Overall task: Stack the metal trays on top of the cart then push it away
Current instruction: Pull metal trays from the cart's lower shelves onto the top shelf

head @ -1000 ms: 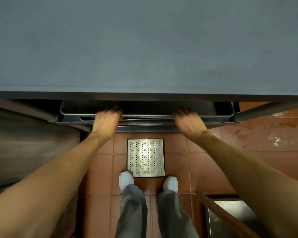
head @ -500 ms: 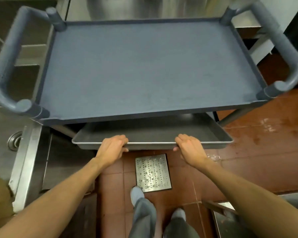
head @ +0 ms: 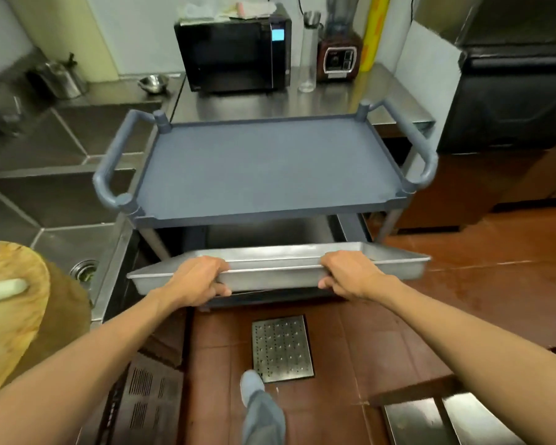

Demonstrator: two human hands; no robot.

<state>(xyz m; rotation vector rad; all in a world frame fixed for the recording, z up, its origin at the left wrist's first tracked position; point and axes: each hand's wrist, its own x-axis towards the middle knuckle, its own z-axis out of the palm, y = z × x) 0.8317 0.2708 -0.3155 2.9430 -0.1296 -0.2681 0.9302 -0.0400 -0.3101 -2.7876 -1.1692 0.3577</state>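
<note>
A grey plastic cart [head: 264, 168] stands in front of me, its flat top shelf bare, with a tubular handle at each end. I hold a shallow metal tray [head: 276, 276] by its near long rim, level, in front of the cart's lower shelf and below the top shelf. My left hand [head: 196, 279] grips the rim left of centre. My right hand [head: 350, 274] grips it right of centre. The tray's far part reaches under the top shelf. Whether more trays lie on the lower shelf is hidden.
Behind the cart a steel counter [head: 302, 101] carries a black microwave [head: 235, 49] and a blender [head: 339, 56]. Steel sinks [head: 61, 175] run along the left, a wooden chopping block [head: 10, 313] near left. A floor drain grate [head: 281, 348] lies by my foot.
I have stood up from bending under the cart. The tray has slid out from the lower shelf toward me and risen, both hands still on its rim.
</note>
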